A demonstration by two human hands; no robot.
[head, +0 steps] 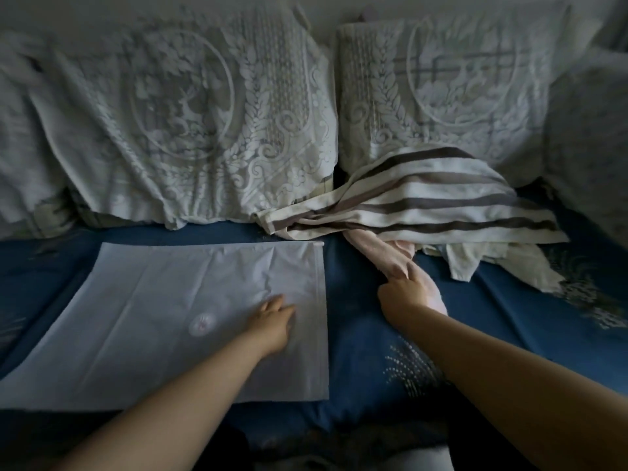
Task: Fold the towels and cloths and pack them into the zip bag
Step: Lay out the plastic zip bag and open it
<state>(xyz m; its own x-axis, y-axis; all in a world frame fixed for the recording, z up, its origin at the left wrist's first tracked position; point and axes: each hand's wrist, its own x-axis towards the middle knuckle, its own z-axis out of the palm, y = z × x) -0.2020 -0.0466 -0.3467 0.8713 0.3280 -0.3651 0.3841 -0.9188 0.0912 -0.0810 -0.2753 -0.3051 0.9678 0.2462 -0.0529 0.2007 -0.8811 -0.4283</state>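
The work looks to be at its very start: nothing is folded and the zip bag (190, 300) lies flat and empty-looking on the left half of the bed (356, 338), its zip edge running down its right side toward the middle. The right hand (404, 294) is closed around the near end of a pink cloth (377, 256), soft and rolled into a rope shape, whose far end runs under the heap by the right pillow (452, 90). The left hand (272, 321) rests palm down on the bag with fingers loosely spread, holding nothing. Next, I judge, the pink cloth must be drawn free of the heap and spread on the bare blue sheet between bag and heap. On top of the heap sits a thick striped towel (438, 205), cream with brown bands, and beneath it thinner, crumpled white cloths (482, 260). The bag is thin, creased, pale plastic; both pillows wear lace covers.
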